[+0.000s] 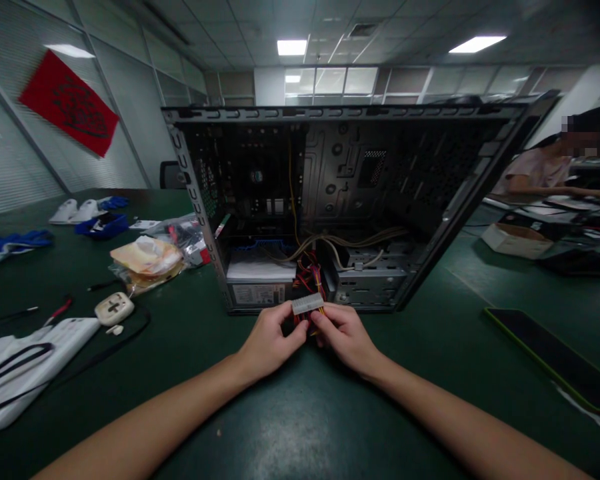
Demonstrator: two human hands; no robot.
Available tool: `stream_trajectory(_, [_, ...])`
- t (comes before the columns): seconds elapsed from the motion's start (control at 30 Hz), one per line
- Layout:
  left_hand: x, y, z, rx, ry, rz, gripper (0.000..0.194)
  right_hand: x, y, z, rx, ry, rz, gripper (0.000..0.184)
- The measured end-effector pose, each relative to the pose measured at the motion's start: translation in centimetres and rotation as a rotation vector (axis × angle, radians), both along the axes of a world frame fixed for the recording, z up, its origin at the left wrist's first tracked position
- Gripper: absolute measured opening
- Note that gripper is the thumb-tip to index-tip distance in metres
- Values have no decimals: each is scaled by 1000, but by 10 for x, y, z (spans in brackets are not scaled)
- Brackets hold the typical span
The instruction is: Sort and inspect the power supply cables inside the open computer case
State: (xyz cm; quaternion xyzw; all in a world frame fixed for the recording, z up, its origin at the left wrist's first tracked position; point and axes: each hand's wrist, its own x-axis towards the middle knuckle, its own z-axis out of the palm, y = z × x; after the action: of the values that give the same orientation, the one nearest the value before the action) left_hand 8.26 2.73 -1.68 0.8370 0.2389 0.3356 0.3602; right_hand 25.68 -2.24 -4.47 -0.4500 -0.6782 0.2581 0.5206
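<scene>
An open black computer case (350,200) stands on the green table (290,413) with its side panel off. A bundle of red, yellow and black wires runs out of the case bottom to a white multi-pin power connector (307,303). My left hand (270,340) and my right hand (345,337) both pinch this connector and its wires just in front of the case, fingers closed. Beige cables (350,243) lie inside the case above a drive cage (367,280).
Left of the case lie plastic bags of parts (147,260), a white power strip (35,353) with black cable, a white plug (114,308) and blue-white gloves (87,210). A dark panel with green edge (555,357) lies at right. Another person (545,170) sits far right.
</scene>
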Motion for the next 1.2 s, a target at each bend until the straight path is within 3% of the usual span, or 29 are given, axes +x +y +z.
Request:
stream_trajectory(0.27, [-1,5,-8,-28,-61,-56,19,1,-1,4,6,-39,41,49])
stream_trajectory(0.6, [0,-1,1,-152,-100,-6,20,0,0,3,33,-68,0,51])
stream_trajectory(0.8, [-2,3,-6,-165,-115,10,22,1,0,5,79,-93,-36,48])
stream_trajectory(1.0, [-3,-3,-9,0,-167,19,14,-2,-11,10,203,-111,-35,44])
stream_trajectory(1.2, [-5,-15,-4,195,-292,-86,14,-5,-23,13,343,-147,68,26])
